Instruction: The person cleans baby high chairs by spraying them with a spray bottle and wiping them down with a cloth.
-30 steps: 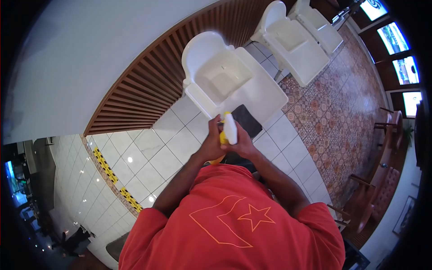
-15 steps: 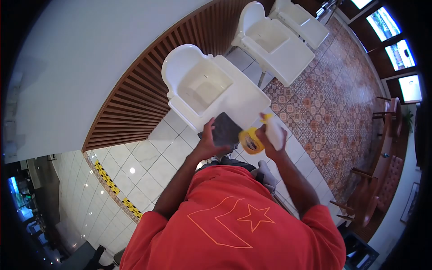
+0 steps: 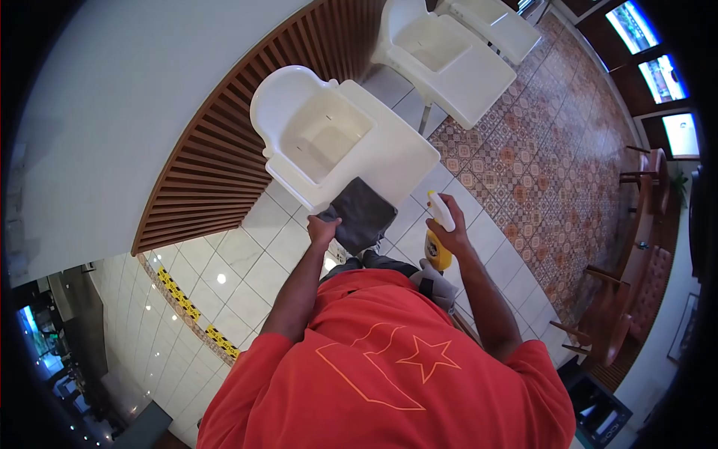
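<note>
A dark grey cloth (image 3: 363, 215) hangs from my left hand (image 3: 323, 227), its edge pinched between thumb and fingers. My right hand (image 3: 451, 230) is wrapped round the neck of a yellow spray bottle (image 3: 437, 251) with a white trigger head, held upright beside my body. Just beyond both hands stands a white high chair (image 3: 400, 146) with a flat tray and a deep seat. In this view the cloth overlaps the tray's near edge; whether it touches the tray I cannot tell.
A second white high chair (image 3: 467, 86) and a third high chair (image 3: 505, 30) stand farther back. Wooden slats (image 3: 206, 168) line the wall at left. Patterned floor tiles (image 3: 516, 142) spread to the right, with wooden tables and chairs beyond. Yellow-black tape (image 3: 178, 295) marks the floor edge.
The spray bottle has turned from tilted towards the cloth to upright, away from it. My left hand now pinches the cloth's edge, and the cloth is spread more openly.
</note>
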Demonstrator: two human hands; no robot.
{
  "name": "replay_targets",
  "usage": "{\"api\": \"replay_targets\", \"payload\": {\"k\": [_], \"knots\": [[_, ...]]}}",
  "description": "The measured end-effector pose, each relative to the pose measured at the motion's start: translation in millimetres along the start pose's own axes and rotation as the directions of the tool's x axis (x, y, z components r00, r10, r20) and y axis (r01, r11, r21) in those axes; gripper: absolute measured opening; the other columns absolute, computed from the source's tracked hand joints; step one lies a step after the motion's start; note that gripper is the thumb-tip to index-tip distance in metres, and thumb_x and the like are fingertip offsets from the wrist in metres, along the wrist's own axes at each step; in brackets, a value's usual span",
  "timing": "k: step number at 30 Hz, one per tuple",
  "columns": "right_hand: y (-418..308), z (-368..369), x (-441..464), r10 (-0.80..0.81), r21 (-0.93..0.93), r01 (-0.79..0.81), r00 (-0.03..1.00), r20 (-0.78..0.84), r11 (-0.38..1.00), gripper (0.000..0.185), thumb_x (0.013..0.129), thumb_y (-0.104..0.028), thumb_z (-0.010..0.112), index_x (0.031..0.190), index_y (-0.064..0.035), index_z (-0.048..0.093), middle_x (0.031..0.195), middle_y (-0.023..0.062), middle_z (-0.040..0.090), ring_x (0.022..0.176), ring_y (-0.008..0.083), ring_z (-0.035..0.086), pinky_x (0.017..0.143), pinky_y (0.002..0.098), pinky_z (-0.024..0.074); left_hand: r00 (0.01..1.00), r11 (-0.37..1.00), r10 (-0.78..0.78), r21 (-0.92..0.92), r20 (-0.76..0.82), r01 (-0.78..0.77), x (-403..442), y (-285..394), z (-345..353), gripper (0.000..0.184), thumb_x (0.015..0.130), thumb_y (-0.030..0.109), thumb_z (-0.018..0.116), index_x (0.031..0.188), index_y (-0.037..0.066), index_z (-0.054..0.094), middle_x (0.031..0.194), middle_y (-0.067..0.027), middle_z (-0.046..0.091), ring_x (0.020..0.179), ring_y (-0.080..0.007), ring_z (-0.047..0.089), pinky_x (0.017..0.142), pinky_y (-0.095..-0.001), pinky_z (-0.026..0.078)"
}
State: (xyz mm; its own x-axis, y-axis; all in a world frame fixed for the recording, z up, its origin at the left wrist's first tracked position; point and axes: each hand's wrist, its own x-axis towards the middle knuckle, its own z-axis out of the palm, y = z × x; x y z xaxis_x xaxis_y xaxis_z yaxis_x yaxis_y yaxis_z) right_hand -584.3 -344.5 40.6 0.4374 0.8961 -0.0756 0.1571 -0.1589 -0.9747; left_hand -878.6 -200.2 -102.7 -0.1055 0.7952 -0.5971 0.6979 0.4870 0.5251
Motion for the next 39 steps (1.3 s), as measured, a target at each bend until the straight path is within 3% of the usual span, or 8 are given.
{"api": "replay_targets", "payload": {"k": [3,5,11,16,19,25,29,39], "knots": [[24.1,0.8,-6.2,0.094,-0.126,-0.087,0.994,0.058,0.988,0.04,0.073,-0.002,0.072,0.11,-0.005,0.058,0.096,0.0049,0.06,0.089,0.0137,0.056,0.079,0.0306,0.0468,0.994,0.997,-0.07,0.043,0.08,0.066,4.8,-7.5,9.4,0.055,0.065,0.025,0.084,0.104,-0.007,0.061,0.105,-0.0251,0.068,0.102,-0.0376,0.066,0.089,-0.0403,0.053],[35.4,5.5,-6.3,0.113,-0.073,-0.106,0.989,0.1,0.992,0.039,0.072,-0.002,0.071,0.108,-0.0051,0.057,0.092,0.0043,0.058,0.086,0.0142,0.056,0.077,0.0307,0.0469,0.995,0.966,0.067,-0.252,0.07,-0.047,-1.9,-11.1,10.5,0.02,0.067,0.014,0.073,0.077,0.0,0.064,0.089,-0.0164,0.07,0.09,-0.0294,0.068,0.076,-0.0382,0.054],[58.6,25.4,11.0,0.116,-0.121,-0.101,0.985,0.128,0.988,0.044,0.067,-0.005,0.073,0.107,-0.0035,0.055,0.089,0.0098,0.06,0.083,0.0217,0.059,0.074,0.0358,0.0486,0.939,0.65,0.143,-0.745,0.312,0.149,-32.9,-35.3,-54.7,0.013,0.068,0.003,0.059,0.08,0.002,0.065,0.074,-0.001,0.059,0.071,-0.0144,0.056,0.063,-0.0297,0.046],[82.9,34.5,20.4,0.149,-0.165,-0.12,0.972,0.183,0.979,0.037,0.066,-0.005,0.071,0.101,-0.0026,0.058,0.084,0.0107,0.059,0.079,0.0216,0.059,0.071,0.0362,0.0488,0.976,0.615,0.079,-0.78,0.205,0.114,-65.5,-48.0,-124.4,0.014,0.067,0.0,0.057,0.08,0.003,0.061,0.072,0.002,0.056,0.069,-0.0115,0.053,0.061,-0.0277,0.041],[78.8,41.5,17.3,0.175,-0.1,-0.159,0.968,0.18,0.982,0.033,0.065,-0.005,0.07,0.097,-0.0018,0.059,0.081,0.0101,0.059,0.076,0.0209,0.059,0.07,0.0358,0.0487,0.969,0.824,0.236,-0.543,0.072,-0.16,-68.8,-80.9,-154.1,0.009,0.068,0.002,0.058,0.077,0.003,0.057,0.071,0.0028,0.053,0.067,-0.0106,0.05,0.062,-0.0285,0.043],[89.4,59.1,3.9,0.13,-0.094,-0.118,0.981,0.145,0.989,0.033,0.066,-0.004,0.069,0.097,-0.0016,0.058,0.08,0.0058,0.058,0.075,0.0188,0.058,0.07,0.0344,0.0482,0.974,0.985,0.173,0.047,-0.148,-0.168,-68.7,-152.9,-154.4,0.011,0.07,0.009,0.061,0.077,0.001,0.058,0.066,-0.0126,0.062,0.06,-0.0229,0.06,0.058,-0.0375,0.046],[91.6,77.8,-4.8,0.12,-0.048,-0.117,0.991,0.061,0.992,0.031,0.067,-0.002,0.069,0.097,-0.0026,0.059,0.079,0.0035,0.057,0.071,0.0166,0.056,0.067,0.033,0.048,0.981,0.993,0.069,0.111,-0.184,-0.049,-57.5,-240.7,-148.2,0.02,0.069,0.018,0.064,0.08,0.002,0.063,0.075,-0.0216,0.068,0.075,-0.0384,0.068,0.066,-0.0455,0.051],[67.8,146.9,-45.5,0.222,0.139,-0.202,0.963,-0.15,0.969,0.028,0.071,0.005,0.063,0.097,-0.0036,0.057,0.078,0.0028,0.058,0.066,0.013,0.057,0.058,0.0292,0.0477,0.999,0.984,-0.021,0.176,0.046,0.013,-30.2,-330.3,-228.2,0.025,0.066,0.016,0.066,0.086,0.001,0.066,0.083,-0.0198,0.07,0.082,-0.0336,0.07,0.074,-0.0423,0.053]]}}
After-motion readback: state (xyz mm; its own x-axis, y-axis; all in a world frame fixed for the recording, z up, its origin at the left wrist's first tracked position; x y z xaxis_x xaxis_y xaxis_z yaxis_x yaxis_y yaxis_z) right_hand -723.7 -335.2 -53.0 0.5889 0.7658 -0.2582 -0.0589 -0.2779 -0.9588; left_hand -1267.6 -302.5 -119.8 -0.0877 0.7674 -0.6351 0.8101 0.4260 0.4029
